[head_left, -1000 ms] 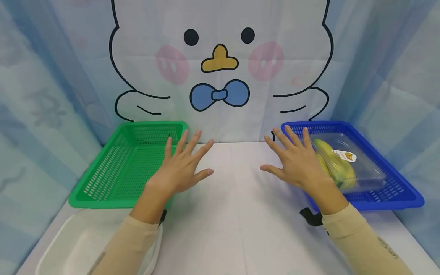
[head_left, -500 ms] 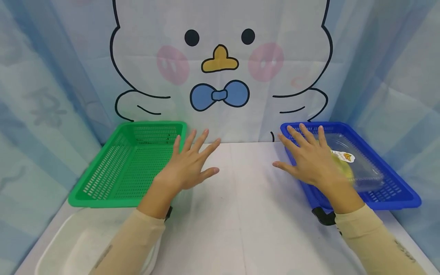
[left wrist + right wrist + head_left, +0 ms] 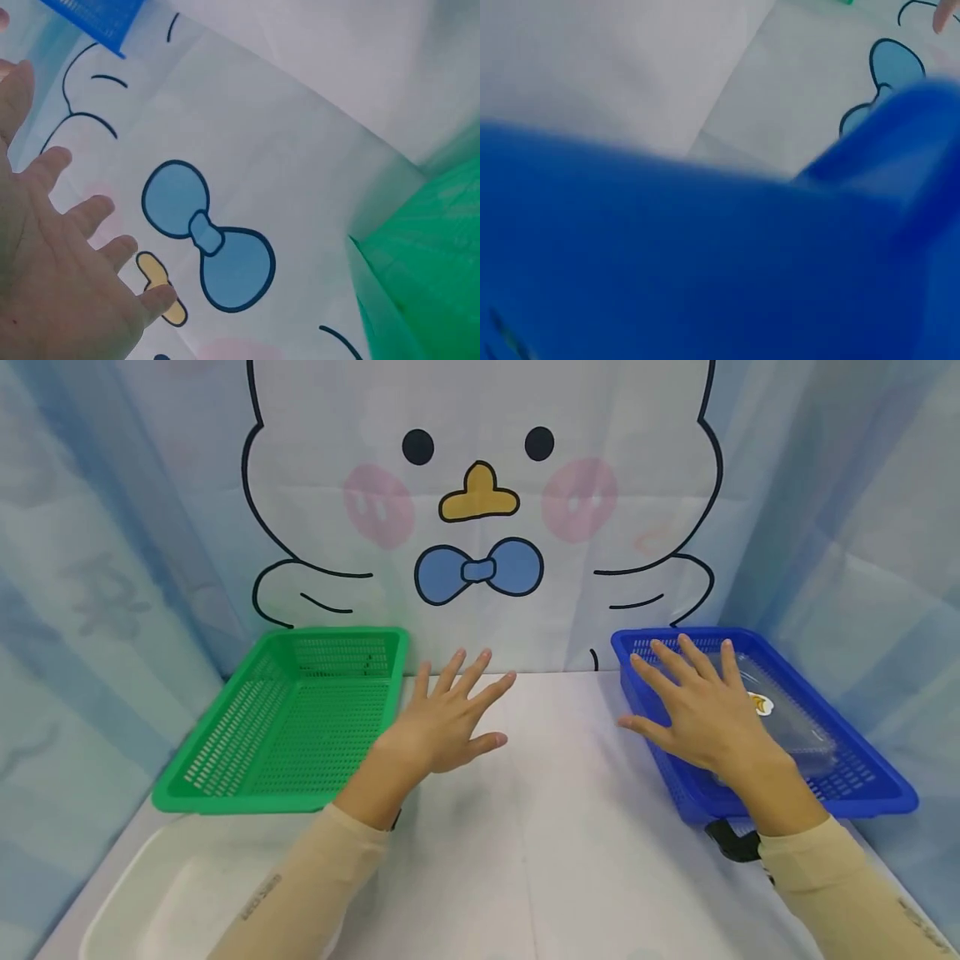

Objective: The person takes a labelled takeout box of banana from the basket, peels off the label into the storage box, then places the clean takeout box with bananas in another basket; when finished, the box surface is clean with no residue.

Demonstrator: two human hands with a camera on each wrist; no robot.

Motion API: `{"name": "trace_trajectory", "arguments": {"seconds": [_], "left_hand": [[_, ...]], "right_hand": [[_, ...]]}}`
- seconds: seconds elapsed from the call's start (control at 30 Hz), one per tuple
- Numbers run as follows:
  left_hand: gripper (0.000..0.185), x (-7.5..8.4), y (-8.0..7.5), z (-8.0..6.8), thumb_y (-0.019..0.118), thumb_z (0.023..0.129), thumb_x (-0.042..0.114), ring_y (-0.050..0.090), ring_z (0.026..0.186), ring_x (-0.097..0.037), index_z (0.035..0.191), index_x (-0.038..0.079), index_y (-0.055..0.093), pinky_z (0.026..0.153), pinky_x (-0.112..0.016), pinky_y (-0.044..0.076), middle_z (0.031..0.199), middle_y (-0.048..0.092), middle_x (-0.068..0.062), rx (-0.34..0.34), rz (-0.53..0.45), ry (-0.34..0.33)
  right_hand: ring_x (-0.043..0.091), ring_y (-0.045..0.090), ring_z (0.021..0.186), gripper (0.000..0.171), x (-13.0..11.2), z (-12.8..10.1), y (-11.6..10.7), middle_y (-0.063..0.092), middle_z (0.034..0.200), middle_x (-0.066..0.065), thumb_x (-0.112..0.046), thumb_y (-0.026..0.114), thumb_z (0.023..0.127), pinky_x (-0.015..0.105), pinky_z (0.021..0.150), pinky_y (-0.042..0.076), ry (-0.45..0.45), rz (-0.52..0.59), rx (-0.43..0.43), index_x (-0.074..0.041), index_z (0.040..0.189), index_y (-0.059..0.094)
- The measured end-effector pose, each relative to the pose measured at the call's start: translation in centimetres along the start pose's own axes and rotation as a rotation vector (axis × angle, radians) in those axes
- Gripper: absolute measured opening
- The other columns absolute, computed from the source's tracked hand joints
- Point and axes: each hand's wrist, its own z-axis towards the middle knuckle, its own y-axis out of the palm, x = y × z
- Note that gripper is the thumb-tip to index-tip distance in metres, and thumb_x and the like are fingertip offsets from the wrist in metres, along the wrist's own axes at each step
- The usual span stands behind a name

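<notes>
My left hand point(image 3: 442, 727) hovers with spread fingers over the white table, just right of the green basket point(image 3: 279, 803). In the left wrist view the same hand point(image 3: 64, 262) shows its palm side and holds nothing. Over the left part of the blue basket point(image 3: 862, 806) is my right hand point(image 3: 705, 718), fingers fanned out, holding nothing. Behind that hand a clear plastic box point(image 3: 806, 739) with a banana sticker point(image 3: 761, 703) lies in the blue basket. The hand hides most of the box's left side. Blurred blue basket wall point(image 3: 667, 255) fills much of the right wrist view.
A white tub point(image 3: 150, 893) stands at the front left, partly under my left sleeve point(image 3: 315, 877). A black strap piece point(image 3: 731, 842) hangs below my right wrist. A cloth backdrop with a cartoon bow tie point(image 3: 478, 570) closes off the table's far side.
Both hands have shifted to the right, still spread. The right hand has moved further over the blue basket and now covers the yellow fruit in the box. The left has moved away from the green basket.
</notes>
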Motion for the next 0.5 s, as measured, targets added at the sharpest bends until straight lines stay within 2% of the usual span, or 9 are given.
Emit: {"name": "trace_trajectory", "arguments": {"seconds": [0.23,0.5], "left_hand": [[0.08,1.2,0.3,1.0,0.047,0.101,0.065,-0.005,0.16,-0.034,0.166,0.04,0.007,0.123,-0.068,0.003,0.174,-0.006,-0.002,-0.003,-0.03,0.024],[0.08,2.8,0.3,1.9,0.046,0.102,0.065,-0.004,0.16,-0.034,0.166,0.04,0.004,0.123,-0.067,0.006,0.174,-0.007,-0.002,-0.029,-0.071,0.085]], "right_hand": [[0.044,0.01,0.157,0.086,1.8,-1.4,-0.5,0.027,0.166,0.021,-0.071,0.053,0.095,0.066,0.118,-0.017,0.029,0.017,-0.012,-0.018,0.161,0.036],[0.046,0.01,0.156,0.083,4.0,-3.0,-0.9,0.03,0.165,0.023,-0.069,0.053,0.097,0.07,0.117,-0.014,0.061,0.023,-0.023,-0.018,0.161,0.036]]}}
